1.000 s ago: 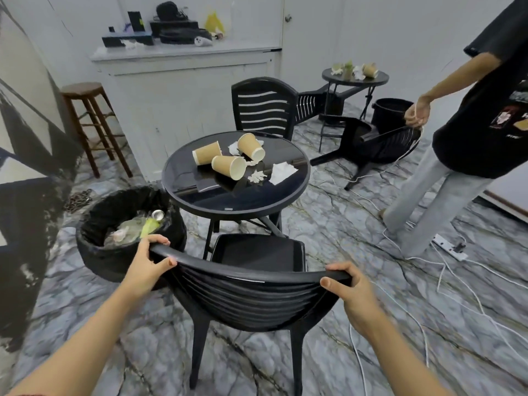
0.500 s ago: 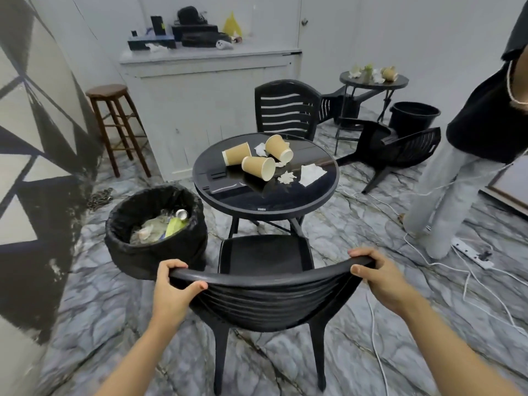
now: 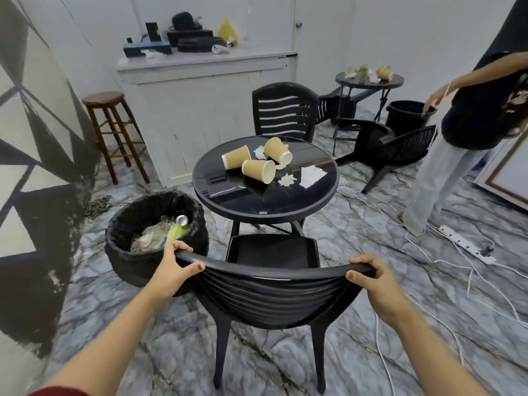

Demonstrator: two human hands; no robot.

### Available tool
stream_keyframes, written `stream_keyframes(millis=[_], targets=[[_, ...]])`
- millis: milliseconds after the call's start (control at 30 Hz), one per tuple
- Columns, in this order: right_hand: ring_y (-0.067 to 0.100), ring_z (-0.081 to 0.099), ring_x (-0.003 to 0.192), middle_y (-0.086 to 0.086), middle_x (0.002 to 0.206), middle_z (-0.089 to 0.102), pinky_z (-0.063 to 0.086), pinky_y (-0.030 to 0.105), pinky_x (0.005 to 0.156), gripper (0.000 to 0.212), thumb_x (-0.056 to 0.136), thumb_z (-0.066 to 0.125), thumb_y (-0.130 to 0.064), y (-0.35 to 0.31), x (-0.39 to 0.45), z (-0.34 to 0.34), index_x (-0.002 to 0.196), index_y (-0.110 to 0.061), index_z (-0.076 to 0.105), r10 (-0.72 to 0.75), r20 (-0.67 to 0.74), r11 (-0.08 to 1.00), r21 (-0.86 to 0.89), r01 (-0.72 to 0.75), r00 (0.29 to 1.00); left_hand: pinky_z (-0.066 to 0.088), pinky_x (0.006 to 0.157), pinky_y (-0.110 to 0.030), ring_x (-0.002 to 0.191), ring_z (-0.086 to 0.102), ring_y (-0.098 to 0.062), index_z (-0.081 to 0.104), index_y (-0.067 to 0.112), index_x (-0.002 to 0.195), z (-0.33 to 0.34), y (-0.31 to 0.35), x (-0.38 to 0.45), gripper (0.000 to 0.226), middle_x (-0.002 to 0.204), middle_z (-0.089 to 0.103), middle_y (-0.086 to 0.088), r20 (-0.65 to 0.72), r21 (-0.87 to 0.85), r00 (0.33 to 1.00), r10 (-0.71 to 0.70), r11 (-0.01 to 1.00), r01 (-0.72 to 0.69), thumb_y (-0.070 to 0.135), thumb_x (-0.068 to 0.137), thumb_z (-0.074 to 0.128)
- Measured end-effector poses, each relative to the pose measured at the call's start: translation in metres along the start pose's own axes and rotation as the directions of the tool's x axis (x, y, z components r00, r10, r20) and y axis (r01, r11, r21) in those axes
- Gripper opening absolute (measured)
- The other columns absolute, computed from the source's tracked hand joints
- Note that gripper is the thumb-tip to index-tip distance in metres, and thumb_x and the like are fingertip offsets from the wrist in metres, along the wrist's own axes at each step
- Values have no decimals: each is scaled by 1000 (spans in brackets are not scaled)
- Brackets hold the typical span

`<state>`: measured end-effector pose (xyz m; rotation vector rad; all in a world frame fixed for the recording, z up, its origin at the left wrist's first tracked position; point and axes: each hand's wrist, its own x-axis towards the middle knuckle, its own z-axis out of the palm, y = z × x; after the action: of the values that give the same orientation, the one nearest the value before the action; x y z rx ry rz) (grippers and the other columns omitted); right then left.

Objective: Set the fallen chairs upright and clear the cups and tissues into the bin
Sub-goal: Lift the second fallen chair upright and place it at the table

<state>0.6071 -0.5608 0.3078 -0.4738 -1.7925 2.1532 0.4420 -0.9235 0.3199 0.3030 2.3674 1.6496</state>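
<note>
1. The near chair [image 3: 271, 284], low in the frame's centre, is grasped at its top rail by the left hand [image 3: 171, 267] and right hand [image 3: 371, 278], one at each end, probably for balanced steering.
2. It stands upright, long axis vertical, seat facing the round table [image 3: 265, 204] up-frame.
3. Cups [image 3: 258, 171] lie tipped mid-frame.

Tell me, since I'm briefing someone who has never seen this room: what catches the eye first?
Both hands, left hand and right hand, grip the top rail of an upright black plastic chair in the foreground. Beyond it, three tan paper cups lie tipped among white tissues on a round black glass-topped table. Further right, a toppled black plastic chair lies on the floor.
</note>
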Motion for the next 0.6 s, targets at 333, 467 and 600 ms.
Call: stream_keyframes(millis=[333, 467, 600], targets=[[7, 62, 61, 6, 77, 57, 51, 17, 57, 76, 18, 90, -53, -2, 2, 9, 77, -14, 62, 17, -28, 998, -58, -18, 999, 39, 87, -27, 97, 47, -9, 41, 27, 97, -6, -8, 16, 61, 110, 48, 1, -1, -89, 999, 34, 995, -34, 51, 48, 69], [6, 62, 64, 6, 80, 59, 51, 16, 59, 77, 21, 89, -57, -8, -3, 12, 80, -15, 64, 22, -9, 992, -125, -23, 1000, 37, 99, -37, 112, 46, -18, 42, 38, 96, -8, -12, 9, 58, 121, 47, -3, -5, -111, 1000, 25, 993, -25, 53, 48, 69], [3, 63, 69, 4, 87, 61, 51, 14, 63, 81, 20, 88, -59, -12, -7, 14, 83, -15, 64, 49, -6, 985, -166, -49, 999, 38, 102, -38, 117, 45, -19, 40, 45, 101, -10, -13, 4, 61, 127, 44, -3, -16, -98, 1000, 18, 995, -19, 57, 49, 70]])
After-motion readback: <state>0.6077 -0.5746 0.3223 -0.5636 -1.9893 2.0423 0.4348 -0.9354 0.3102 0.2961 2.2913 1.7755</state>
